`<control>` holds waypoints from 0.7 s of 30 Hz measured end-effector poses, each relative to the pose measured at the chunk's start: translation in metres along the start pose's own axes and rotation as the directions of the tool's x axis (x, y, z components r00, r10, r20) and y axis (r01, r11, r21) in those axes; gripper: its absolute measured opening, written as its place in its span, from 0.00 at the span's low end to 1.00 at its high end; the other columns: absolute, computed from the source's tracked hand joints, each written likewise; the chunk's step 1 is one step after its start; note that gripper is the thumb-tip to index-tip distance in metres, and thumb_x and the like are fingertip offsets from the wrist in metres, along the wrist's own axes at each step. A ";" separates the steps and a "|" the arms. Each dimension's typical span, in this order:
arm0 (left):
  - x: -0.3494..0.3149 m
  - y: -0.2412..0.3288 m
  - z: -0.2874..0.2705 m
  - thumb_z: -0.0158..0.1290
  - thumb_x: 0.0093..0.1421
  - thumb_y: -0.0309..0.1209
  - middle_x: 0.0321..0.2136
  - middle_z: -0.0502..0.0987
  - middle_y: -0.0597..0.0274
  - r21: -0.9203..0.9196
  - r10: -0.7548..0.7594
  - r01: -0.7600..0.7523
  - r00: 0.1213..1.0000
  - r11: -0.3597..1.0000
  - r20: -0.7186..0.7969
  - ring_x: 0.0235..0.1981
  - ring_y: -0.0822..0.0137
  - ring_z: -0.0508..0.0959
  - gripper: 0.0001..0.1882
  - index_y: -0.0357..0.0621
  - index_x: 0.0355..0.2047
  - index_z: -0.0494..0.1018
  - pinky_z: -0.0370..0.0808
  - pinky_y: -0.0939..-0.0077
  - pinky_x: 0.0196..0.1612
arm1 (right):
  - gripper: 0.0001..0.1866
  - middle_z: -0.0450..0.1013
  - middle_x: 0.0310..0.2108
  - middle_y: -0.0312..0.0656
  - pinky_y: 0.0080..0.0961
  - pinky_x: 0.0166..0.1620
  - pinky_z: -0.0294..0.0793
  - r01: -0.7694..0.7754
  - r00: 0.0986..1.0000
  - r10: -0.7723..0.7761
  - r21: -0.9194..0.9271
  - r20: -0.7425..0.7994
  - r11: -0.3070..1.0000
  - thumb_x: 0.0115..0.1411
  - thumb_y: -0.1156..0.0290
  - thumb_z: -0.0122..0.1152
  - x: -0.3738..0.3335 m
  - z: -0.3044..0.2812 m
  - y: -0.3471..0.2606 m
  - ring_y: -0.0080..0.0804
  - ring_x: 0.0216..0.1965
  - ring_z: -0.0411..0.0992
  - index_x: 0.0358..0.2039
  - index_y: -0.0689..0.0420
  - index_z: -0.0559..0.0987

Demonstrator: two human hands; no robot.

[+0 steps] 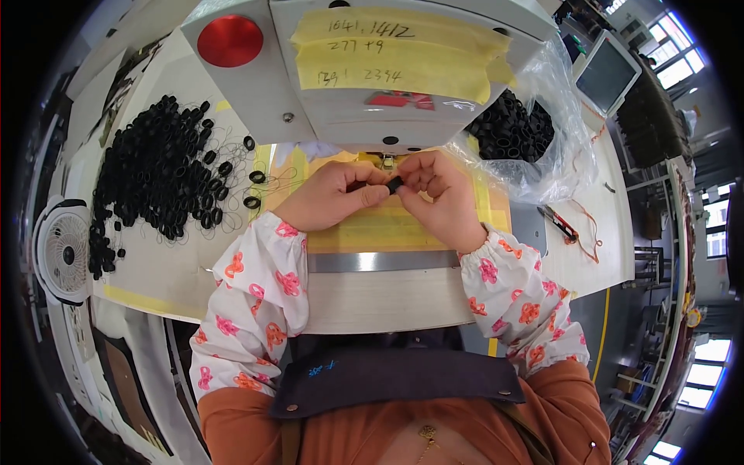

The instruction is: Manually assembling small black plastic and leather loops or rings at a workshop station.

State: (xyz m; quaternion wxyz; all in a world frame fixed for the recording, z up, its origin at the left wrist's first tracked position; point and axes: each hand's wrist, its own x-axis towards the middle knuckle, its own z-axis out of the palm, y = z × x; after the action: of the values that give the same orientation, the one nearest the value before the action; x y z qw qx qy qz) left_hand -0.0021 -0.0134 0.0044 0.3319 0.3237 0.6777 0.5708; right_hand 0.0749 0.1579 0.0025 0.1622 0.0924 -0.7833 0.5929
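Risks, left to right. Left of my grip, a heap of small black ring-shaped loops lies among fine dark loose threads; my white sleeve with pink and orange flowers could snag these and drag loops along. My left hand pinches the left end of a short black band, apparently fabric, at the centre of my grip; fingers cover much of it, so a twist could go unnoticed. Just beyond, a silver metal machine foot could catch straying fingertips. My right hand is closed, thumb and fingertips, on the band's right end.

Orientation: the band's visible long axis slants, right end pointing away from me. Front or back face: cannot tell.
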 end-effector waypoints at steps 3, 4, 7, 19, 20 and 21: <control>-0.001 -0.005 0.009 0.56 0.52 0.32 0.20 0.69 0.71 0.074 -0.020 0.025 0.998 0.997 -0.066 0.22 0.81 0.66 0.12 0.36 0.32 0.71 0.65 0.86 0.26 | 0.13 0.68 0.28 0.35 0.12 0.27 0.67 -0.293 0.956 0.279 0.215 0.094 0.932 0.47 0.86 0.52 0.005 -0.008 -0.003 0.18 0.25 0.67 0.35 0.63 0.68; 0.001 -0.006 0.016 0.58 0.49 0.31 0.19 0.69 0.72 0.115 -0.008 0.023 0.991 0.993 -0.136 0.21 0.81 0.65 0.12 0.37 0.29 0.70 0.64 0.85 0.24 | 0.12 0.68 0.27 0.35 0.12 0.26 0.67 -0.422 0.903 0.382 0.235 0.199 0.876 0.46 0.85 0.51 0.006 -0.010 0.001 0.17 0.24 0.67 0.34 0.63 0.67; 0.000 -0.004 0.024 0.60 0.44 0.30 0.17 0.68 0.68 0.281 0.087 -0.034 0.979 0.959 -0.182 0.18 0.77 0.66 0.13 0.39 0.28 0.70 0.65 0.83 0.23 | 0.10 0.67 0.24 0.36 0.13 0.22 0.66 -0.581 0.800 0.509 0.197 0.318 0.790 0.46 0.83 0.51 0.010 -0.014 -0.003 0.17 0.20 0.66 0.32 0.62 0.66; 0.000 -0.006 0.024 0.58 0.47 0.28 0.18 0.71 0.66 0.281 0.043 0.030 0.967 0.959 -0.252 0.19 0.78 0.68 0.10 0.37 0.29 0.72 0.66 0.85 0.25 | 0.10 0.68 0.23 0.37 0.16 0.21 0.68 -0.525 0.832 0.451 0.194 0.323 0.829 0.47 0.81 0.53 0.002 -0.010 0.003 0.20 0.21 0.69 0.31 0.62 0.66; -0.001 -0.009 0.020 0.58 0.48 0.28 0.18 0.72 0.68 0.255 0.018 0.052 0.964 0.965 -0.266 0.19 0.80 0.67 0.09 0.37 0.29 0.72 0.65 0.86 0.24 | 0.09 0.68 0.24 0.38 0.18 0.22 0.69 -0.247 0.953 0.231 0.061 0.196 0.967 0.47 0.82 0.52 0.000 -0.007 0.006 0.23 0.22 0.69 0.30 0.62 0.67; -0.002 -0.010 0.016 0.58 0.49 0.27 0.19 0.72 0.69 0.227 -0.009 0.076 0.960 0.971 -0.281 0.19 0.81 0.67 0.08 0.37 0.28 0.73 0.64 0.88 0.24 | 0.08 0.68 0.25 0.39 0.19 0.23 0.69 0.040 0.994 -0.029 -0.110 0.107 0.993 0.46 0.83 0.52 -0.002 -0.005 0.007 0.26 0.23 0.70 0.29 0.62 0.68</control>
State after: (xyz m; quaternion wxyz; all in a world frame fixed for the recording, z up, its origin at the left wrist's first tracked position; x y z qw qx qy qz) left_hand 0.0120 -0.0073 -0.0074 0.2049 0.2629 0.7873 0.5187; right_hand 0.0750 0.1645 -0.0028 0.1358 0.1279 -0.8212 0.5393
